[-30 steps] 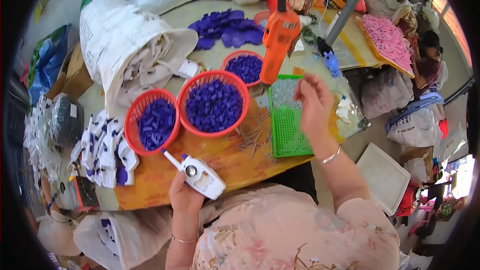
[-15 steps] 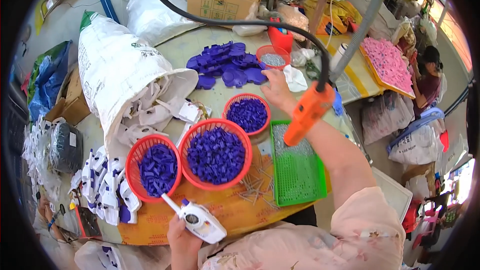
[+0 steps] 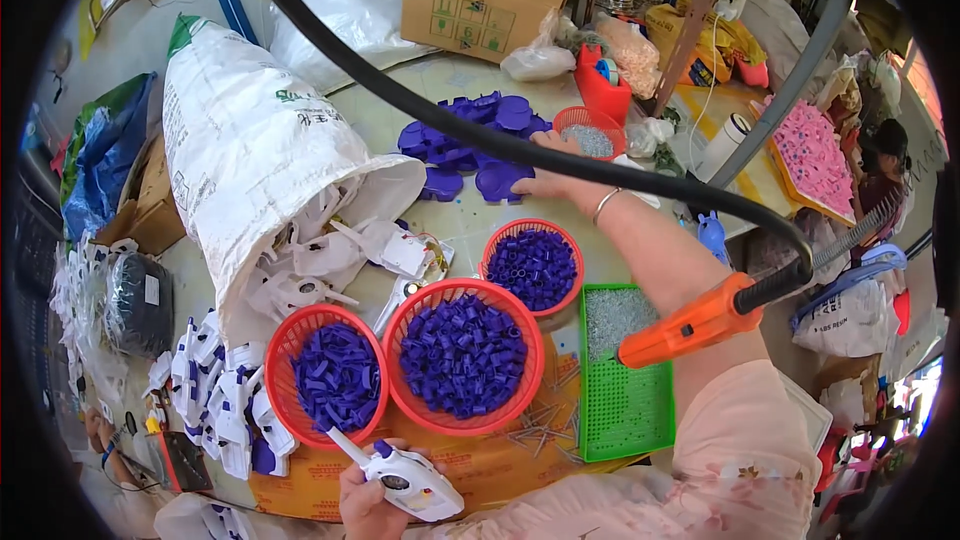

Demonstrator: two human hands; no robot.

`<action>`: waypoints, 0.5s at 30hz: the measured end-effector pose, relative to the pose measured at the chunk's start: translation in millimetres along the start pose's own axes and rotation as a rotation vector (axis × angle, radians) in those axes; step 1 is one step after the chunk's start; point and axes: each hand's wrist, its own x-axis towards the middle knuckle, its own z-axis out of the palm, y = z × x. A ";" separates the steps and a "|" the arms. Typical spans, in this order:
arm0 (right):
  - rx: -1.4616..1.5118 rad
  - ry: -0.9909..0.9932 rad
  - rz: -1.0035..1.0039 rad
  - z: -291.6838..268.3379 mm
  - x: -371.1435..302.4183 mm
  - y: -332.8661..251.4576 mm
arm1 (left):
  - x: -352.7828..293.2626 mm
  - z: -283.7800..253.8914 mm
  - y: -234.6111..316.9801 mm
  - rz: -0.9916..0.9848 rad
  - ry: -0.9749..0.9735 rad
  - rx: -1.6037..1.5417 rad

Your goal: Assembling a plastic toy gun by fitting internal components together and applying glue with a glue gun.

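Note:
In my left hand is a white toy walkie-talkie housing with a stubby antenna and a purple button, held just in front of the red baskets. My right hand reaches across the table to the right edge of a pile of flat purple plastic covers. Its fingers are apart and touch or nearly touch the covers. An orange electric screwdriver hangs on a black cord over my right forearm. Beneath it is a green tray with small screws.
Three red baskets hold small purple parts: one on the left, a larger one and a smaller one. A white sack spills white housings. Assembled white pieces lie at left. Another person sits at far right.
My right hand has moved left onto the edge of the purple covers. The orange screwdriver has swung to the right and tilted. My view has shifted, and the left hand still holds the walkie-talkie housing.

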 end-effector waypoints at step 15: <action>0.795 0.062 -0.085 27.0 -83.6 24.8 | -2.3 -2.4 -22.7 0.043 -0.046 -0.010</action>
